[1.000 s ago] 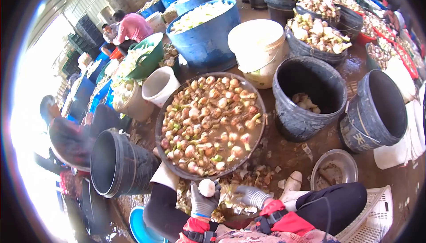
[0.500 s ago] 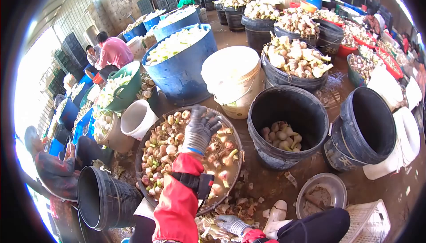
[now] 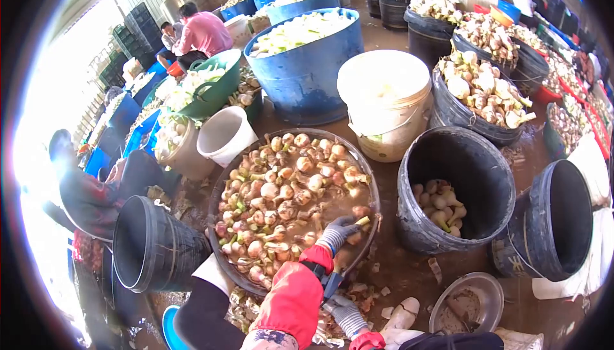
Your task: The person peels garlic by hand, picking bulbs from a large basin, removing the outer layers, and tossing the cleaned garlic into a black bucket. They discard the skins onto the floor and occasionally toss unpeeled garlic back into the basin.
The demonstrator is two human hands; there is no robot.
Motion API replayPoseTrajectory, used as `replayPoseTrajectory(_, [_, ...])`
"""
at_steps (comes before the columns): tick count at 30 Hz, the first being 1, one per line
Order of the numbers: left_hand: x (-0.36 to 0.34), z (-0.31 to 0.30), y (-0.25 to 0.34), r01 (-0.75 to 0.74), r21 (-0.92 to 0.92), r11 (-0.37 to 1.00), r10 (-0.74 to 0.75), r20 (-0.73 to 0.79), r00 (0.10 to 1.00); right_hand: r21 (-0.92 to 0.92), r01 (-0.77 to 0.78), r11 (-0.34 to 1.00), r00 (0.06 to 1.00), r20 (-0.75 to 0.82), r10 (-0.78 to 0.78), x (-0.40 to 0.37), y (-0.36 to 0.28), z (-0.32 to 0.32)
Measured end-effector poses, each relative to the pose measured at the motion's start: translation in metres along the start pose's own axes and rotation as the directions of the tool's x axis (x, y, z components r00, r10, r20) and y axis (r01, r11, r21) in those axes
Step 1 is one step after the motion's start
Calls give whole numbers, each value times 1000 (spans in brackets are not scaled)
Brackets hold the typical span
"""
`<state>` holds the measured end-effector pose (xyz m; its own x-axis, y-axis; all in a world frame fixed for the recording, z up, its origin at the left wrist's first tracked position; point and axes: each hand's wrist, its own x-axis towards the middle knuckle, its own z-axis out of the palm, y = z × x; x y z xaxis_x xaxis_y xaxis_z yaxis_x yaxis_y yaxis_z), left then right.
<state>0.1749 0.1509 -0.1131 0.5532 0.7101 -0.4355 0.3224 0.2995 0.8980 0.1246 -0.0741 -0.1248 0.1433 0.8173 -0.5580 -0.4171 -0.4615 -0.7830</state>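
A wide round tub [image 3: 215, 222] holds many garlic bulbs [image 3: 281, 190] in muddy brown water. My left hand [image 3: 338, 233], in a grey striped glove, reaches into the tub's right side. Its fingers are closed on a garlic bulb [image 3: 363, 221] whose short green stem shows at the fingertips. My right hand [image 3: 348, 317], gloved alike, is low in front of the tub, above scattered peelings. Its fingers look stretched out, partly covered by the dark device on my left wrist; I see nothing held in it.
Right of the tub stands a black bucket [image 3: 457, 190] with several pale bulbs inside. Another black bucket [image 3: 543, 222] leans beside it, and a metal basin [image 3: 467, 305] lies below. A white bucket [image 3: 384, 103] and a blue vat [image 3: 307, 68] stand behind. A person [image 3: 96, 193] sits at left.
My left hand has moved from above the tub's middle, fingers spread, down to its lower right side and closed on a bulb. My right hand has shifted slightly. The view has turned left.
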Motion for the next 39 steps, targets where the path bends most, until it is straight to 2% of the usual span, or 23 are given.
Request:
replayPoseTrajectory(1, [-17, -5, 6, -3, 1, 1000, 3, -10, 1000, -18, 45, 999, 998, -33, -45, -5, -3, -1])
replayPoseTrajectory(4, [-93, -26, 57, 154, -443, 883, -148, 49, 988, -87, 162, 983, 969, -174, -175, -4, -4, -4])
replayPoseTrajectory(6, [-104, -56, 0, -327, -54, 943, 327, -12, 945, 380, 262, 887, 941, -304, -147, -24, -39, 5])
replayPoseTrajectory(7, [-130, -60, 4, -107, -370, 923, 125, 24, 992, 423, 328, 845, 922, -338, -188, -21, -38, 5])
replayPoseTrajectory(8, [-160, -60, 10, 126, -635, 763, -57, 128, 990, 475, 283, 833, 940, -311, -141, -23, -40, 4])
replayPoseTrajectory(10, [-203, -61, -4, 149, -353, 924, -66, 237, 969, 385, 376, 843, 913, -306, -268, -31, -54, 12])
replayPoseTrajectory(12, [-249, -56, -10, 92, -111, 990, -70, 188, 980, 277, 329, 903, 935, -226, -272, -38, -49, 20])
replayPoseTrajectory(13, [-269, -50, -6, 58, -142, 988, -37, 144, 989, 163, 284, 945, 953, -161, -258, -41, -46, 24])
replayPoseTrajectory(14, [-264, -53, -63, -72, -25, 997, 73, 33, 997, 156, 289, 944, 952, -151, -266, -44, -43, 28])
replayPoseTrajectory(16, [-287, -51, -54, -167, 500, 850, 248, -100, 964, 7, 314, 949, 946, -89, -312, -47, -37, 32])
replayPoseTrajectory(17, [-297, -48, -47, -173, 494, 852, 254, -101, 962, -224, 294, 929, 945, -78, -318, -49, -37, 33])
replayPoseTrajectory(20, [-312, -36, -29, -20, 794, 608, 283, -193, 939, -380, 426, 821, 834, -187, -520, -46, -20, 46])
replayPoseTrajectory(23, [-307, -35, -36, -145, 871, 470, 416, -73, 907, -421, 346, 839, 836, -268, -479, -49, -16, 48])
replayPoseTrajectory(24, [-307, -34, -34, -167, 853, 495, 426, -71, 902, -418, 354, 837, 825, -281, -490, -53, -23, 48])
replayPoseTrajectory(26, [-290, -39, -52, -186, 621, 761, 325, -117, 938, -383, 289, 877, 890, -230, -394, -60, -36, 42])
replayPoseTrajectory(27, [-293, -37, -58, -250, 216, 944, 298, -235, 925, -314, 322, 893, 896, -204, -395, -60, -39, 38])
replayPoseTrajectory(28, [-291, -45, -61, 3, -242, 970, -21, -72, 997, -242, 355, 903, 900, -174, -400, -60, -42, 35])
replayPoseTrajectory(29, [-297, -44, -46, 71, -629, 774, -51, 49, 997, -71, 347, 935, 928, -119, -354, -65, -50, 34])
replayPoseTrajectory(30, [-304, -43, -34, 160, -889, 429, -29, 164, 986, -68, 340, 938, 930, -121, -346, -69, -55, 33])
replayPoseTrajectory(31, [-302, -46, -44, 223, -915, 335, -57, 217, 975, -28, 352, 936, 931, -98, -353, -73, -61, 33])
replayPoseTrajectory(34, [-299, -49, -44, 234, -910, 342, -26, 239, 971, 40, 351, 936, 936, -46, -349, -85, -74, 33])
replayPoseTrajectory(36, [-295, -51, -40, 227, -884, 409, -5, 247, 969, 88, 323, 942, 946, 3, -325, -86, -72, 32])
replayPoseTrajectory(39, [-289, -60, -44, 276, -697, 662, -106, 277, 955, 37, 244, 969, 969, -44, -243, -78, -61, 30])
